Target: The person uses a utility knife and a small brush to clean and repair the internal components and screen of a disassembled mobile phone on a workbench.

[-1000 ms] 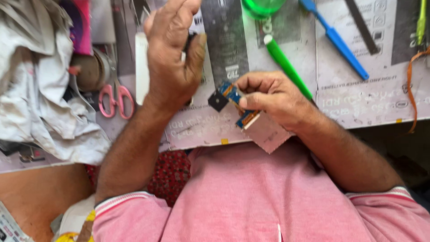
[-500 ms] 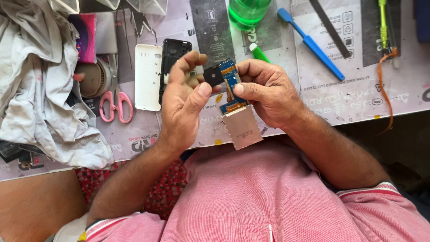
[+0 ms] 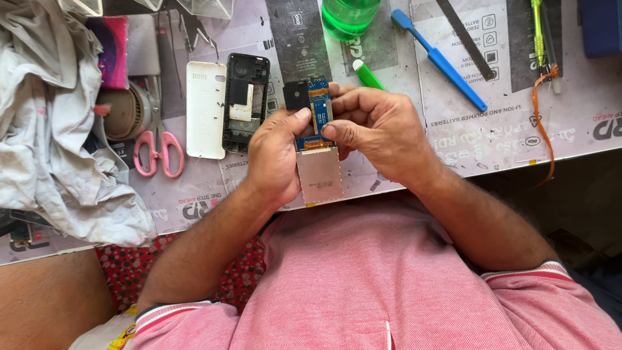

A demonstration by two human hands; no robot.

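Small rectangular display screen (image 3: 319, 175), dull pinkish-grey, hangs off a blue circuit board (image 3: 317, 113) over the bench's near edge. Pink packet (image 3: 111, 52), rectangular, near the far left corner. Printed white-grey mat (image 3: 492, 129) with dark label panels covers the bench top.

Two hands, the left hand (image 3: 275, 152) and the right hand (image 3: 379, 126), together hold one circuit board (image 3: 317, 139). On the worktop (image 3: 492, 136) lie one white phone cover (image 3: 206, 109), one black phone frame (image 3: 245, 102), one pair of pink scissors (image 3: 159, 146), one green bottle (image 3: 348, 16), one green marker (image 3: 368, 76), one blue pry tool (image 3: 439, 59), one metal file (image 3: 466, 39), one grey cloth (image 3: 48, 136) and one orange cord (image 3: 543, 123).
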